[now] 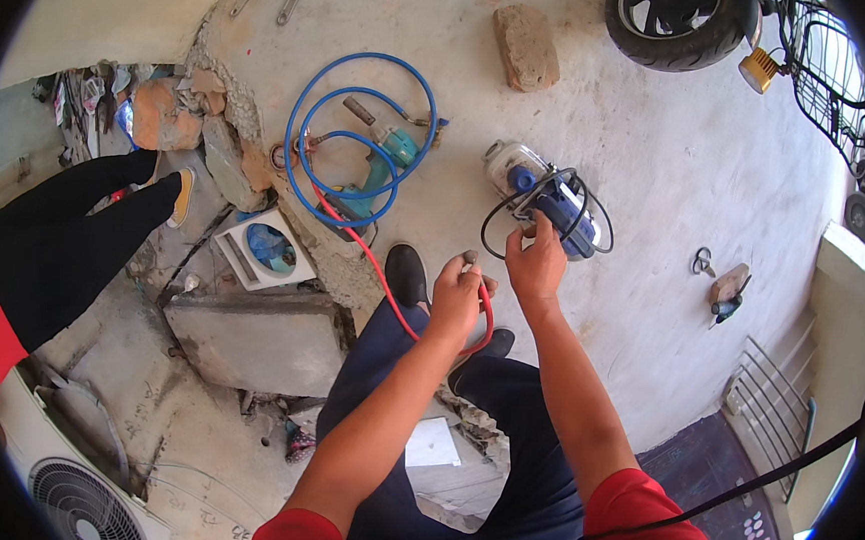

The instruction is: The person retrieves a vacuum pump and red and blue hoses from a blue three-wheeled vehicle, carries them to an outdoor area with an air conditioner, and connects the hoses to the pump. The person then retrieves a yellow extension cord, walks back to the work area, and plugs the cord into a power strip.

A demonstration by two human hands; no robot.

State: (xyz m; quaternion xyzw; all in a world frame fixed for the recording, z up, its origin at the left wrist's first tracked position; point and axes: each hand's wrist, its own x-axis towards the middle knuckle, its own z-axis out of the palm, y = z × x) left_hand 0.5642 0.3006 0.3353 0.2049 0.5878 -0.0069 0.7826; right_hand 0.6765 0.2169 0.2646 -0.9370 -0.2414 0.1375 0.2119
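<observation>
My left hand (458, 297) is closed around the end of a red hose (377, 278), with a small metal fitting showing at the fingertips. The hose loops below this hand and runs up to a gauge (282, 156). My right hand (536, 267) reaches to the near side of a blue and white motor-like pump (557, 204), which lies on the floor wrapped in a black cable (605, 214). Its thumb and index finger look apart at the pump's edge; whether they touch it is hard to tell. A blue hose (367, 57) lies coiled over a teal power drill (398, 147).
Another person's black-trousered legs (76, 205) are at left, near broken bricks (162, 116) and a fan-type outdoor unit (90, 507). A loose brick (525, 48) and a wheel (675, 24) lie beyond the pump. A concrete slab (257, 343) borders the broken floor edge; a metal rack (769, 404) stands right.
</observation>
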